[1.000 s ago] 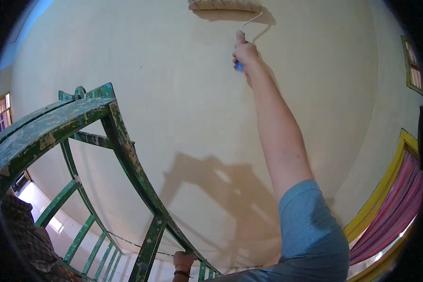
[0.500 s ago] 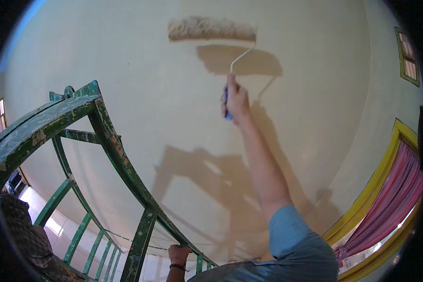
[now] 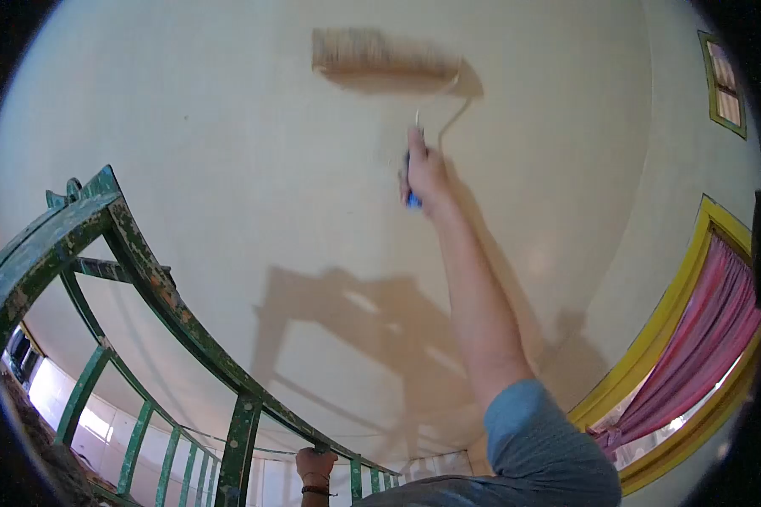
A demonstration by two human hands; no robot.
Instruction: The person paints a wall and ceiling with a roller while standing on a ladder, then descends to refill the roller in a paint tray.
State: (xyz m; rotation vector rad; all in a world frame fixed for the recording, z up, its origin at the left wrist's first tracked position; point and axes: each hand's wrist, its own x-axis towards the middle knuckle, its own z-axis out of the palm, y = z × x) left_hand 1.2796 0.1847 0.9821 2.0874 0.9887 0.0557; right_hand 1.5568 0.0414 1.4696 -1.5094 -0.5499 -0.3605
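My right hand (image 3: 425, 176) is closed around the blue handle of a paint roller (image 3: 380, 55), arm stretched up toward the pale wall. The roller's fluffy sleeve is blurred and lies close against the wall, its shadow just below. Low in the view, my left hand (image 3: 315, 465), with dark bands at the wrist, is closed on the rail of a green, paint-chipped ladder (image 3: 182, 317). The ladder's wide top step is at the left, above its rungs.
A yellow-framed window (image 3: 643, 384) with a pink curtain (image 3: 706, 338) stands at the right, below a small green-framed window (image 3: 725, 89). White tiles (image 3: 101, 422) show at the lower left. Shadows of the ladder and my arm fall across the wall.
The roller has come closer to the wall, its shadow now nearly meeting the sleeve. The ladder appears shifted left and slightly down as the view moved. Both hands keep their grip.
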